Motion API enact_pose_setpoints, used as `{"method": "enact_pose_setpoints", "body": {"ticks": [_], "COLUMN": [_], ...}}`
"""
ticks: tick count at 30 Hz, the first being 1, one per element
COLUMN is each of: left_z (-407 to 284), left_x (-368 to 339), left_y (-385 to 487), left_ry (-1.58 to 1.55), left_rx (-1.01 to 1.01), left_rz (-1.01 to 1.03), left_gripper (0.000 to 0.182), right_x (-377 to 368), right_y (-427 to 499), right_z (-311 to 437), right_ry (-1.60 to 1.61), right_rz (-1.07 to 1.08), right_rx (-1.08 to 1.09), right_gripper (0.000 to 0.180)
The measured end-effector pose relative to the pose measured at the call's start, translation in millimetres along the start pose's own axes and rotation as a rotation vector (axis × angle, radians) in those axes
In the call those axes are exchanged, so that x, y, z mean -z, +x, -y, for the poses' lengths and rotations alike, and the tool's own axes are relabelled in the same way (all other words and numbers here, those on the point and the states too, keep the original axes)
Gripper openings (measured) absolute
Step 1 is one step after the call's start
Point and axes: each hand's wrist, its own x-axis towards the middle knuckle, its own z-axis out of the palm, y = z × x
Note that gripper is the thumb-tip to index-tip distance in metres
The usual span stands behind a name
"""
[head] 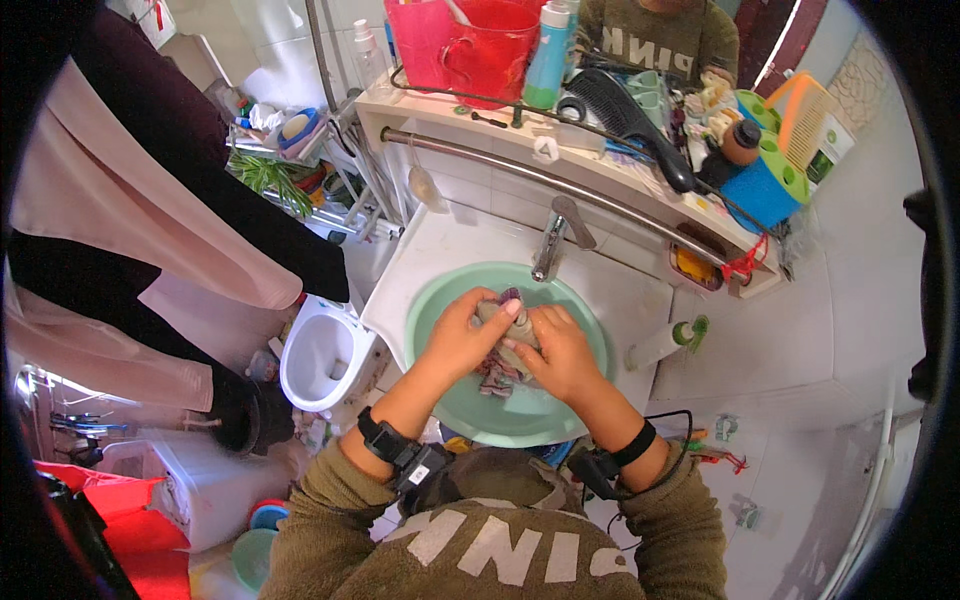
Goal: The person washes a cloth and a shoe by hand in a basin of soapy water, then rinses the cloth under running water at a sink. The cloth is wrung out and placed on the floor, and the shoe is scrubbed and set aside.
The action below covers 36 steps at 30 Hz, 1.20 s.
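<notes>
A wet, bunched cloth [504, 373], grey-beige with purple and striped parts, is held over a pale green plastic basin [433, 300]. My left hand [466, 330] grips its left side, thumb laid across the top. On the right side, my right hand [559, 349] closes its fingers and thumb on the same cloth. The lower, striped end hangs down into the basin, where some water shows. The basin stands on a white washbasin counter [465, 232], beneath a chrome faucet [550, 244]. Black straps with small devices are around both wrists.
Right of the basin lies a clear pump bottle [660, 345]. Above the faucet run a metal towel rail [517, 166] and a shelf with a red cup [491, 60], a black comb [630, 120] and bottles. A toilet [322, 356] stands at the left, near hanging clothes [157, 187].
</notes>
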Motion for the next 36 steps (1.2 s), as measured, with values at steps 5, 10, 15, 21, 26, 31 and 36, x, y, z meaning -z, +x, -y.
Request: {"method": "enact_pose_setpoints", "body": {"ticks": [5, 10, 15, 21, 26, 31, 36], "left_z": [-23, -43, -28, -1, 1, -4, -14], "left_x": [-3, -2, -2, 4, 17, 14, 19], "left_y": [-4, -15, -6, 10, 19, 14, 9], "left_ry": [0.135, 0.391, 0.445, -0.064, -0.237, -0.325, -0.433], "left_rx": [-0.065, -0.126, -0.327, -0.069, -0.089, -0.055, 0.014], "left_rz": [0.046, -0.088, 0.126, 0.043, 0.138, 0.185, 0.225], "left_gripper": [0.042, 0.041, 0.038, 0.019, 0.018, 0.029, 0.034], "right_x": [0, 0, -1, 16, 22, 13, 10], "right_y": [-13, -22, -25, -26, -27, -24, -7], "right_z": [6, 2, 5, 0, -16, -14, -3], "right_ry": [-0.093, -0.149, -0.183, -0.158, 0.142, 0.872, 1.065], "right_rz": [-0.055, -0.101, -0.099, -0.096, -0.095, -0.032, -0.021], "right_rx": [0.035, 0.061, 0.051, 0.052, 0.068, -0.48, -0.459], "right_gripper": [0.035, 0.035, 0.038, 0.047, 0.035, 0.026, 0.028]}}
